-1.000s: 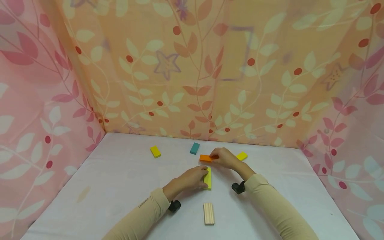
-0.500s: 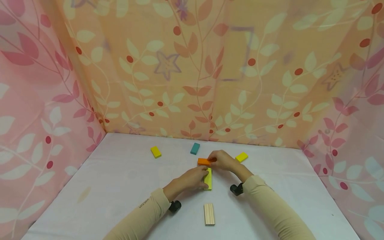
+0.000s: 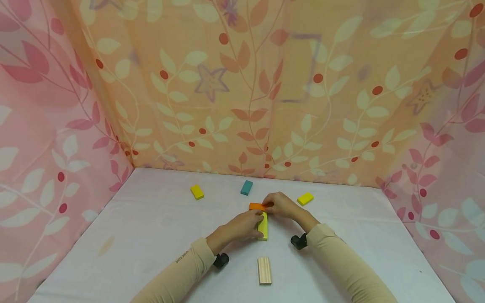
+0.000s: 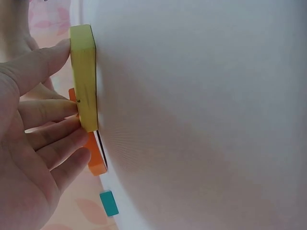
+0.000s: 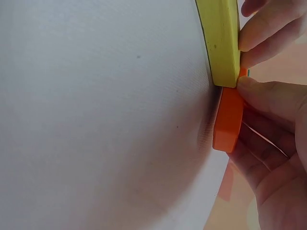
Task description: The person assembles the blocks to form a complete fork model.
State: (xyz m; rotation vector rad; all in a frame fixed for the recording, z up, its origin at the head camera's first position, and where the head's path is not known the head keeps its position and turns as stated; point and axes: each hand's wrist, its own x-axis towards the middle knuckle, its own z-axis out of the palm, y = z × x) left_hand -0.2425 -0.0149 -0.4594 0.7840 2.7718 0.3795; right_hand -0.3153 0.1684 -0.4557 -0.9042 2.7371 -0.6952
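My left hand (image 3: 242,224) holds a yellow-green wooden block (image 3: 263,229) that lies lengthwise away from me, thumb near its close end and fingers toward its far end. An orange block (image 3: 256,206) lies crosswise at that far end, and my right hand (image 3: 281,205) grips its right part. In the right wrist view the end of the yellow-green block (image 5: 224,67) meets the side of the orange block (image 5: 227,120), forming a T. The left wrist view shows the orange block (image 4: 97,158) partly hidden behind my left fingers.
A plain wood block (image 3: 264,271) lies closer to me. Toward the back are a yellow block (image 3: 197,192) on the left, a teal block (image 3: 246,187) in the middle and another yellow block (image 3: 305,198) on the right. Patterned cloth walls (image 3: 242,105) surround the white table (image 3: 151,252).
My right hand has drawn the orange block toward me and slightly left, up to the far end of the yellow-green block. My left hand has stayed in place.
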